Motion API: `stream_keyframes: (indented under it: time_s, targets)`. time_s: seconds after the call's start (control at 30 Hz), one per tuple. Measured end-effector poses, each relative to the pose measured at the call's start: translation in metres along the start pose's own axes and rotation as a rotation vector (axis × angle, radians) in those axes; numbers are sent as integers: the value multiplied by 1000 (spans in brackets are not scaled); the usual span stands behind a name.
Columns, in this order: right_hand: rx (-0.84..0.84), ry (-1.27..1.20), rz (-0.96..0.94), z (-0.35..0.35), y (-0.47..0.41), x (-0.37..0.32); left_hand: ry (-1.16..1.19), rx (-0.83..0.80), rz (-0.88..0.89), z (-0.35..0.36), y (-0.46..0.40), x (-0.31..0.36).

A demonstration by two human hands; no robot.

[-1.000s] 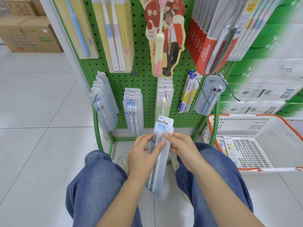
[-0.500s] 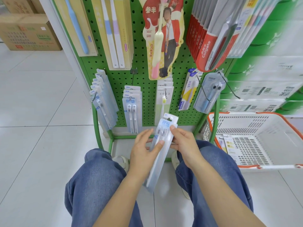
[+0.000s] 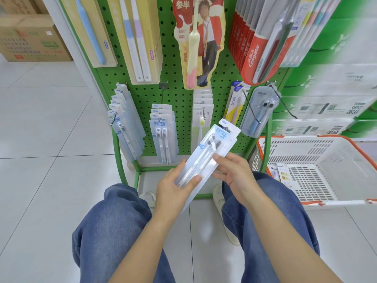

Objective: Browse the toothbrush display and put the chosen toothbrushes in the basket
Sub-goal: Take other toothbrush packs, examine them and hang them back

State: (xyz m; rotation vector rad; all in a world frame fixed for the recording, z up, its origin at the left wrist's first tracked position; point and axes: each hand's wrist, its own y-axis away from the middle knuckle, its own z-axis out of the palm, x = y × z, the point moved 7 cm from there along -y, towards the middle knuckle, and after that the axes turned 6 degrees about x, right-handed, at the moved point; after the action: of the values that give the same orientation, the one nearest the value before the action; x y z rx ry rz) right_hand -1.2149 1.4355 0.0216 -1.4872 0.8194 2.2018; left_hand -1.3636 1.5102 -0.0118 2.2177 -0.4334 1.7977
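Currently, a toothbrush pack (image 3: 206, 158) is held by both hands above the gap between the knees of a crouching person in blue jeans (image 3: 114, 227). The left hand (image 3: 173, 190) is curled around the pack's lower part, with the thumb laid across its clear front and the fingers tucked behind it. The right hand (image 3: 234, 172) is placed against the pack's right edge, where it is pinched between the thumb on the front and the fingers behind. The pack is tilted, its hanging tab pointing up and away to the right of both hands, and two white brushes with dark bristles can be seen through the plastic.

Beyond the hands, a green pegboard display (image 3: 179, 94) is hung with more toothbrush packs; a row of similar blue-and-white packs (image 3: 162, 135) is found just past the left hand. To the right of the right hand, a white basket (image 3: 326, 152) with an orange rim is set on the tiled floor, and some flat packs (image 3: 282, 174) are lying in its near left corner. Far off to the left of the left hand, cardboard boxes (image 3: 30, 37) are stacked on the floor.
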Motion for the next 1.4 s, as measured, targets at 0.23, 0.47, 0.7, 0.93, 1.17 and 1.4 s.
stream_keyframes:
  time_s: [0.23, 0.47, 0.7, 0.93, 1.17, 1.4]
  targets:
    - [-64, 136, 21, 8, 0, 9, -17, -77, 9, 3, 4, 5]
    - [165, 32, -65, -13, -7, -5, -402, -114, 262, 7, 11, 8]
    - [73, 97, -34, -8, -5, -3, -439, 100, 417, -1, 5, 4]
    - [93, 209, -8, -9, -8, 0, 22, -12, -7, -5, -4, 0]
    - [83, 135, -28, -12, -7, 0, 155, -435, -320, 20, 11, -14]
    - [76, 142, -9, -12, -6, 3, 136, -344, -330, 16, 7, -14]
